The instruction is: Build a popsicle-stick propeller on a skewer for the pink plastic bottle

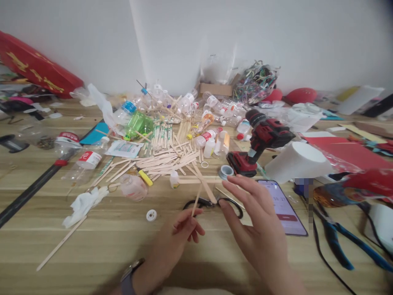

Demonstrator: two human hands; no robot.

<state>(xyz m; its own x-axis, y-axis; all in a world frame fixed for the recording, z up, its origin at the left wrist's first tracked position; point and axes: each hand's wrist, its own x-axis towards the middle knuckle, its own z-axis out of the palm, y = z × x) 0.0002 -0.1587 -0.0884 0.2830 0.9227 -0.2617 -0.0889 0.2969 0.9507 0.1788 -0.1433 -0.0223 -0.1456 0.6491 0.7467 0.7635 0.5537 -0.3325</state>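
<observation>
A thin wooden stick [197,201] points upward from the fingertips of my left hand [181,229], which pinches its lower end. My right hand [253,217] is raised to the right with its fingers apart and nothing between them. Black-handled scissors [233,203] lie partly behind both hands. Longer wooden sticks [204,184] cross just beyond the scissors. Near my right fingertips is a roll of grey tape [226,171]. A phone [287,207] with a lit screen lies partly covered by my right hand.
Behind the hands are a pile of wooden sticks [172,162], plastic bottles and a red cordless drill [260,141]. Blue-handled pliers [336,241] and a black cable lie right. At left are a white tissue [84,205], a lone stick [61,243] and a white disc [151,215].
</observation>
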